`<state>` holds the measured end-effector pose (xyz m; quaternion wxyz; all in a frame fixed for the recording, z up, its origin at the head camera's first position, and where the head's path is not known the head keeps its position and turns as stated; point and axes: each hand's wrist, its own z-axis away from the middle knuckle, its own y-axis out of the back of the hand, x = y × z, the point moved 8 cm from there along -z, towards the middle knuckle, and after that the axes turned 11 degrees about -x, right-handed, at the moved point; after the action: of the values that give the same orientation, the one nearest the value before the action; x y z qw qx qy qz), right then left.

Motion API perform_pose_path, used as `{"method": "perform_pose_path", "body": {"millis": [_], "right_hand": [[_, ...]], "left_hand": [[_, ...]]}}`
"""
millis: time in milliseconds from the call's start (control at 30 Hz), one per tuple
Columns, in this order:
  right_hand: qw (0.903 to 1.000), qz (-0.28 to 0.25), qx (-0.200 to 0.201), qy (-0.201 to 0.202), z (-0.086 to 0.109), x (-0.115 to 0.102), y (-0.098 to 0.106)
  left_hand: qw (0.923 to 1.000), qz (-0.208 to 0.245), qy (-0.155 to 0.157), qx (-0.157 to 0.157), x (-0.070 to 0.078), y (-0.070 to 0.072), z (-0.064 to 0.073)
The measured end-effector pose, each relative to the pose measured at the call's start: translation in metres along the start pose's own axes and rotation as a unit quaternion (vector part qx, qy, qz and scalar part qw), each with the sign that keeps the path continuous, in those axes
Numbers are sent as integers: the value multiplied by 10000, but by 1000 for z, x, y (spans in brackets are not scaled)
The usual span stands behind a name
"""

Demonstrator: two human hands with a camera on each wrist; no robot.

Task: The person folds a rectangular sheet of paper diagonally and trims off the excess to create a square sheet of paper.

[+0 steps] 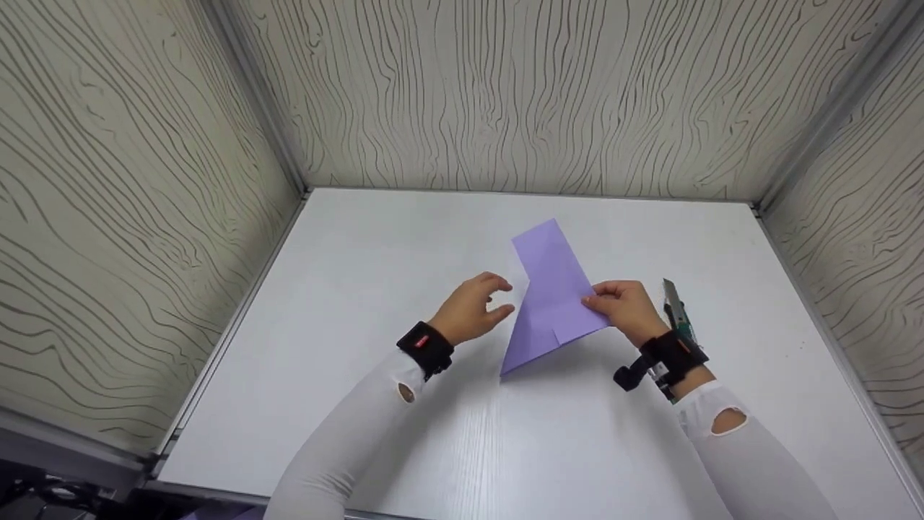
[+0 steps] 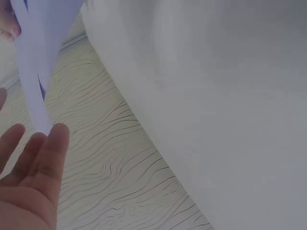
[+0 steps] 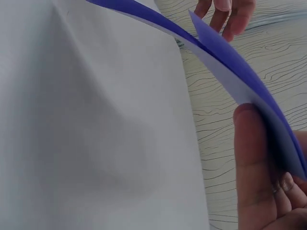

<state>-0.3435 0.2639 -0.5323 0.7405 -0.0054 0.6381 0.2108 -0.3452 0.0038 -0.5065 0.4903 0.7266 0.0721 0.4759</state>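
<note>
A folded sheet of purple paper [image 1: 550, 282] is held up above the white table, tilted, with a pointed lower left corner. My right hand [image 1: 622, 307] pinches its right edge between thumb and fingers. In the right wrist view the thumb [image 3: 250, 143] presses one face of the layered paper [image 3: 225, 62], seen edge-on. Just left of the paper, my left hand [image 1: 473, 307] has its fingers spread and loosely bent, holding nothing. The left wrist view shows those fingers [image 2: 48, 158] right by the lower tip of the paper [image 2: 41, 67].
A utility knife [image 1: 677, 310] with a green and black handle lies on the white table [image 1: 346, 289], beyond the right wrist. Wood-patterned panels [image 1: 462, 94] enclose the table at the back and both sides. Dark items [image 1: 58, 495] sit below the table's front left corner.
</note>
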Motion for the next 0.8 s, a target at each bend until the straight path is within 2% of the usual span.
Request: {"method": "perform_pose_path", "body": {"millis": [67,167,300,367,567,800], "right_hand": [[9998,-62,-13,-191,-5,12,-5],[9991,-56,15,-431,-12,28,-12],[9973,427,110,-589,-18,44,-21],[9949,814,170,-570,-19,48,-24],[9857,1602,322,-412,-22,52,-28],[9831,1713,356,-540,-24,57,-27]], "left_hand": [[9973,-670,66,-297,3,-15,-1],[9844,-1537,-39,-861,7,-44,-3],[9689,-2063,-86,-1366,8,-77,-2],[9647,-2201,26,-1444,6,-88,-1],[9511,-2678,91,-1533,9,-104,4],[9379,-3097,28,-1560,7,-113,7]]}}
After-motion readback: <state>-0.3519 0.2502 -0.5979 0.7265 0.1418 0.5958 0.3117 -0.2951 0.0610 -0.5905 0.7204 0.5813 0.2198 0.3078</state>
